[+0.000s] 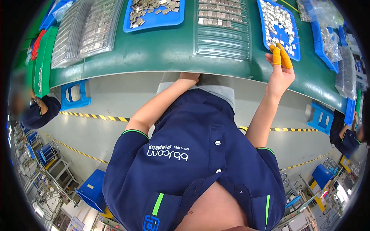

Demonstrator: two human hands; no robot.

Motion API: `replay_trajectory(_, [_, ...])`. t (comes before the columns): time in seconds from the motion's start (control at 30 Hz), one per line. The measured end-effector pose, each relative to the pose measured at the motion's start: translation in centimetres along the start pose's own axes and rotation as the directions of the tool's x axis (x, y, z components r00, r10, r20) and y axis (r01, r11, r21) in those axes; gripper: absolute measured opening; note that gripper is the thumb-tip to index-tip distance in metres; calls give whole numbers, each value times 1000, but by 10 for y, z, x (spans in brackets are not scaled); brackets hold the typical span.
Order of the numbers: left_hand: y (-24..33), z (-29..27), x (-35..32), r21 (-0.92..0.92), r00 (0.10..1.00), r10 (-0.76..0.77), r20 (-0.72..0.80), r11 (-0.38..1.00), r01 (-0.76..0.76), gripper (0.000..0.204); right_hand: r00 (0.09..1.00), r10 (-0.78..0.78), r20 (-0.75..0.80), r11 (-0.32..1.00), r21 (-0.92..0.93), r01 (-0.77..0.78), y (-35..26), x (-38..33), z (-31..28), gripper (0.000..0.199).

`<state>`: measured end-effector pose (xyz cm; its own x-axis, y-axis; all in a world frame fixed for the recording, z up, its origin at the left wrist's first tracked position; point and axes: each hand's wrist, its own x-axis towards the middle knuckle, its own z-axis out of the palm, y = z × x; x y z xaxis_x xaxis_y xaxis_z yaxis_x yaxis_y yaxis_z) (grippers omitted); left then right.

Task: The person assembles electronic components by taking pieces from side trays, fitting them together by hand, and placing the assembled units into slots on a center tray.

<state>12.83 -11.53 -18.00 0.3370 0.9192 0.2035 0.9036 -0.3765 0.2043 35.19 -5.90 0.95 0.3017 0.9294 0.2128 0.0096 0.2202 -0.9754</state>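
My right hand [281,73], with yellow finger cots on some fingers, is over the front corner of a blue tray [293,56]. Its covered fingertips come together in a pinch; whatever is between them is too small to make out. Small white and silvery parts [278,20], some with thin wires, lie scattered in that tray. My left hand [190,76] is at the table's front edge, near my lap, with its fingers hidden beneath the edge. Between the hands, farther back, a clear ribbed plastic tray [223,46] holds rows of small metal parts [219,22] in its far half.
The green tabletop [162,52] also carries a blue tray [154,24] of loose metal pieces, stacked clear trays [86,30] and a green bin [45,61] at left. Bagged parts [332,44] sit far right. Blue stools [76,95] and other people [40,111] are at both sides.
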Motion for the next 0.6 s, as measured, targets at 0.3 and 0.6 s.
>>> replay_trajectory(0.3, [10,38,7,-320,973,-214,-81,930,178,18,996,82,-44,997,7,-82,2,4,-10,26])
replay_trajectory(0.6, [-4,-5,9,-508,992,-100,75,852,125,20,991,131,35,990,-49,-129,-5,4,10,27])
